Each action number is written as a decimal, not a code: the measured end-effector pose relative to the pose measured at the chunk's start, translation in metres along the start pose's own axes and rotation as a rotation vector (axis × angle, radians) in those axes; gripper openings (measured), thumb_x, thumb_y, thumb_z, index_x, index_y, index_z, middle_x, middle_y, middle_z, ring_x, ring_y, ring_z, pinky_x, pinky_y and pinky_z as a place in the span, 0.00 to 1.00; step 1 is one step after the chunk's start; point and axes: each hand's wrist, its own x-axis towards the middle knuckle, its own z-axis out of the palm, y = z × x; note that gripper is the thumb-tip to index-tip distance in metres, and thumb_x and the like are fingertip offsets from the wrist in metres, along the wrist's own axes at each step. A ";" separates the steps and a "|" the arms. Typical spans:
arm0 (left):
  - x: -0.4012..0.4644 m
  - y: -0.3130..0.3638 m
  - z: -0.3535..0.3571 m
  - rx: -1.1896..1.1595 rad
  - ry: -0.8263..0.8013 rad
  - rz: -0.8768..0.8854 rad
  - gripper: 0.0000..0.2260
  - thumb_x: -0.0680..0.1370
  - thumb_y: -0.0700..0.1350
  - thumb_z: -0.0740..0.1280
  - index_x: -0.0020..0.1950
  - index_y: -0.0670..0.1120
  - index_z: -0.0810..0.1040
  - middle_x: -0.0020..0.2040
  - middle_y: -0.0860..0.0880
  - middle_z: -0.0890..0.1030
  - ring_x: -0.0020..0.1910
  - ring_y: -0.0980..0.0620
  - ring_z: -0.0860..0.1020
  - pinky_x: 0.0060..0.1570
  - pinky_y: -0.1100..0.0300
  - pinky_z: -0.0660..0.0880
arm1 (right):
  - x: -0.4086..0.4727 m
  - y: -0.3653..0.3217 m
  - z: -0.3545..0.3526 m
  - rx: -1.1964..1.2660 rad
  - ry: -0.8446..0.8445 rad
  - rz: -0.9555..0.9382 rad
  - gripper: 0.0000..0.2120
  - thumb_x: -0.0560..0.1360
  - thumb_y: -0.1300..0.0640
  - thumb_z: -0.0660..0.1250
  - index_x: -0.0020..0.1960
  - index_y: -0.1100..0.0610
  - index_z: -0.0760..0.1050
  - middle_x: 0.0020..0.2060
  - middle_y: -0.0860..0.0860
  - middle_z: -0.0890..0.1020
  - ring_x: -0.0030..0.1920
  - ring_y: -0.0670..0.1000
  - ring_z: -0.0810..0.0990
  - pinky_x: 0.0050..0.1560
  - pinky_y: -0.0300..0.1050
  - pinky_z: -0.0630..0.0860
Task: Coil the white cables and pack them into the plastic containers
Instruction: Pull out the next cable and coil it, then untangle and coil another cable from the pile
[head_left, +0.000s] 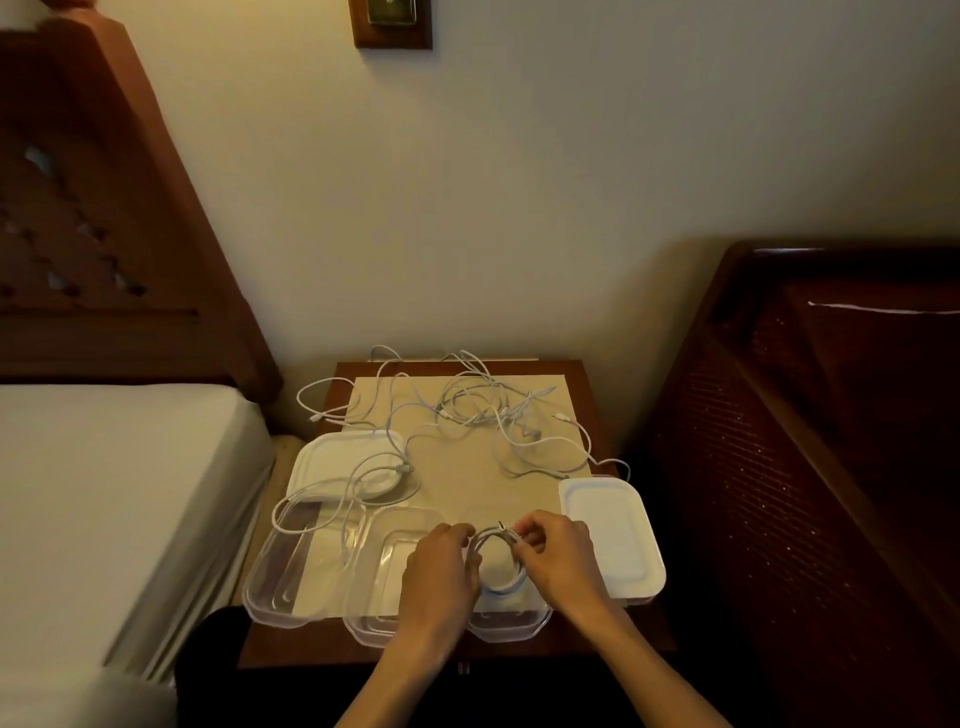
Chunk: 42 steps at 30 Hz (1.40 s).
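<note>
In the head view, the left hand and the right hand both pinch a coiled white cable, holding it over the rightmost of three clear containers at the desk's front edge. More loose cables lie tangled farther back. White lids sit at either side.

A white mattress (left), wooden headboard, perhaps a switch plate above.
</note>
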 end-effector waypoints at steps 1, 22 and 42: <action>0.002 0.002 0.001 0.043 -0.010 0.011 0.10 0.78 0.45 0.64 0.59 0.52 0.78 0.54 0.52 0.78 0.55 0.50 0.77 0.49 0.58 0.70 | 0.000 0.000 0.002 -0.023 0.002 -0.002 0.02 0.74 0.54 0.73 0.45 0.50 0.81 0.38 0.45 0.83 0.41 0.45 0.81 0.47 0.43 0.81; 0.024 -0.007 0.019 0.477 -0.062 0.230 0.13 0.78 0.43 0.58 0.54 0.50 0.81 0.51 0.53 0.80 0.55 0.49 0.71 0.45 0.54 0.72 | 0.001 0.017 0.018 -0.556 0.075 -0.181 0.13 0.81 0.48 0.60 0.59 0.50 0.79 0.59 0.47 0.74 0.59 0.51 0.70 0.53 0.43 0.67; 0.118 -0.031 -0.049 0.223 0.159 -0.090 0.14 0.77 0.40 0.67 0.62 0.49 0.77 0.63 0.49 0.77 0.54 0.47 0.79 0.50 0.55 0.76 | 0.114 -0.011 -0.021 -0.506 0.194 -0.140 0.14 0.76 0.58 0.65 0.61 0.52 0.75 0.60 0.49 0.76 0.62 0.54 0.72 0.57 0.48 0.72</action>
